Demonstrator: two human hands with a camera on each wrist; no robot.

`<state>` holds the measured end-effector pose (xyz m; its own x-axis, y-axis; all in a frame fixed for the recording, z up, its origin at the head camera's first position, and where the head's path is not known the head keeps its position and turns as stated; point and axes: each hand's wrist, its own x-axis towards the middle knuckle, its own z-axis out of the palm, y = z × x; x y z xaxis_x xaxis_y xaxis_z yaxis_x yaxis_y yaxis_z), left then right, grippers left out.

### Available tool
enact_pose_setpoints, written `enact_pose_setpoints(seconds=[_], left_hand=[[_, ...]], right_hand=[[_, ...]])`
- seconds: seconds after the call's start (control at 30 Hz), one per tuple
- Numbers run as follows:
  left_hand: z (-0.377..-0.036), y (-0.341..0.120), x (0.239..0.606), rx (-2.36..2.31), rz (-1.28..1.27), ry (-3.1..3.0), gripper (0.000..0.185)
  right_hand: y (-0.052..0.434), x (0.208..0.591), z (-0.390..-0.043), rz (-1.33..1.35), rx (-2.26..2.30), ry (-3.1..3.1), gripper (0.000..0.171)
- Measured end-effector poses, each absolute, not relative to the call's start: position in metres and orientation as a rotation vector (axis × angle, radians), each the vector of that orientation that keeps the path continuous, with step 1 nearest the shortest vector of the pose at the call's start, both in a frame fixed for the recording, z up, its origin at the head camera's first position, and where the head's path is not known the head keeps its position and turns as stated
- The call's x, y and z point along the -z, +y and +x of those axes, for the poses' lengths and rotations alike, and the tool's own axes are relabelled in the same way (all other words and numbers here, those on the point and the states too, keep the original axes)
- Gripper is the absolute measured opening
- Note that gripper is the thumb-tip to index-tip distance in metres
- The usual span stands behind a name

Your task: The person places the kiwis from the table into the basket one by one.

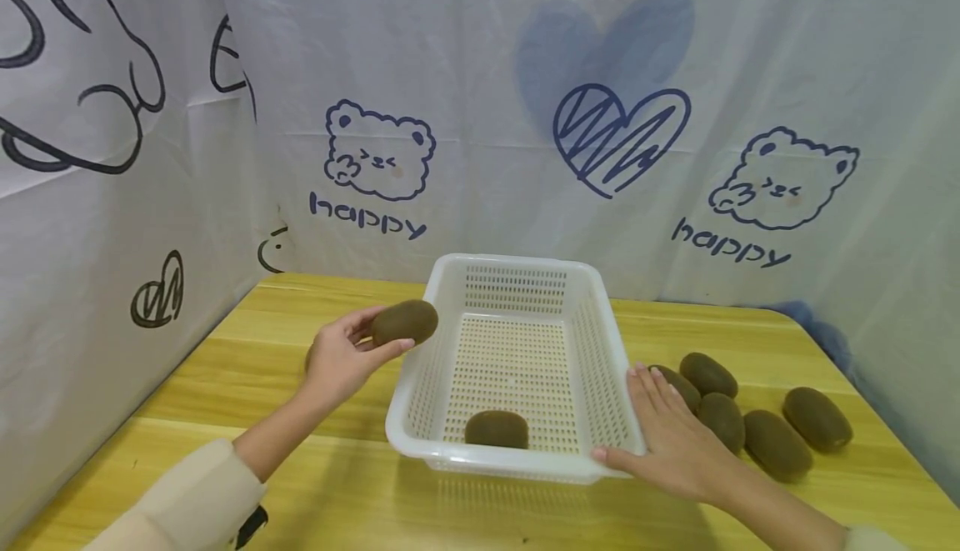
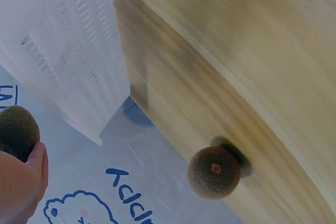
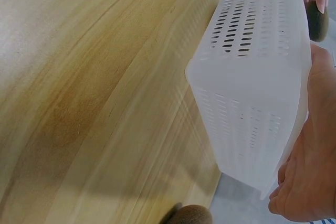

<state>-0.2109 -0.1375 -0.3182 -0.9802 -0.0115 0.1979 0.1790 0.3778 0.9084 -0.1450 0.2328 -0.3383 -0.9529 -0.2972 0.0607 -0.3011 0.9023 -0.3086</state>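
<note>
Wooden surface [image 1: 225, 384] carries a white basket [image 1: 517, 284] with one kiwi [image 1: 497, 429] inside near its front wall. Left hand [image 1: 341, 359] grips a second kiwi [image 1: 405, 323] just left of the basket's rim; right hand [image 1: 675, 443] rests flat, fingers straight, against the basket's right side.

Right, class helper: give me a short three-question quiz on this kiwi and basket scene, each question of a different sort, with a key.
1. True or false: the left hand holds a kiwi beside the white basket.
2. How many kiwis lie inside the basket?
A. none
B. one
C. three
3. Fill in: the right hand rests with straight fingers against the basket's ______ side.

Key:
1. True. Its fingers curl round the fruit, just outside the left rim.
2. B. A single kiwi in the basket lies near the front wall.
3. Right. The loose kiwis sit on the table just beyond that hand.
</note>
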Motion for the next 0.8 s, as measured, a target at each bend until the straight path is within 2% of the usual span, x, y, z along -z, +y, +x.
enact_pose_setpoints(seconds=[0.8], left_hand=[[-0.222, -0.092, 0.334, 1.691, -0.482, -2.473, 0.053]], right_hand=[[0.233, 0.342, -0.144, 0.468, -0.502, -3.041, 0.107]])
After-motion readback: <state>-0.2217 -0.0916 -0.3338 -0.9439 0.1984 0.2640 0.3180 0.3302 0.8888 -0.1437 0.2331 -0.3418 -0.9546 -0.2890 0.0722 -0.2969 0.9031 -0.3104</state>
